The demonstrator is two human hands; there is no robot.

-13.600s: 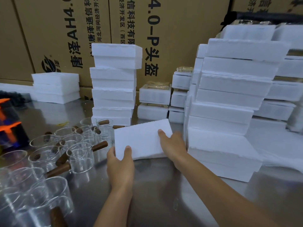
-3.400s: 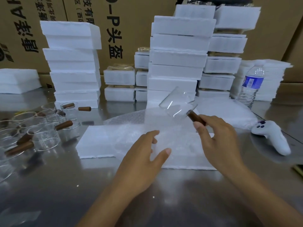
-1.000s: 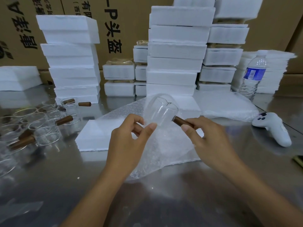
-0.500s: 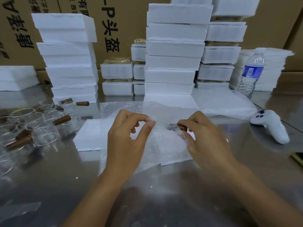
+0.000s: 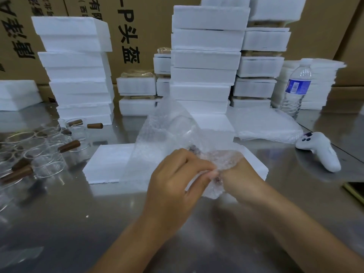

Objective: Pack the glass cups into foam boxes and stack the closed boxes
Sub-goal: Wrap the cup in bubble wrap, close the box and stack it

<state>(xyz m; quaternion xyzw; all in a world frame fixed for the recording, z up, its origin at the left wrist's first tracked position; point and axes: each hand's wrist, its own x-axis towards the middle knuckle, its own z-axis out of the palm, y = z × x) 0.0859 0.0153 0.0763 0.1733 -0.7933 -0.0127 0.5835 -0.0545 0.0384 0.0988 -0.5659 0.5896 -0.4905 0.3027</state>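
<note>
Since the previous frame both hands have closed together at frame centre, bunching the bubble wrap point(image 5: 167, 131) over the glass cup point(image 5: 192, 149). At left, bare cups point(image 5: 45, 152) wait on the tabletop point(image 5: 82, 217) and the foam box point(image 5: 110, 162) looks unfilled, so most of the packing remains. The left hand point(image 5: 177, 180) and right hand point(image 5: 243, 179) each hold the wrap in a pinching grip, and the cup inside shows only as a dark smudge.

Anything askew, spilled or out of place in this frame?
A white handheld controller lies on the steel table at right, unrelated to packing. The tall white foam-box stack at left looks slightly staggered, edges unaligned. No spill or breakage shows.
</note>
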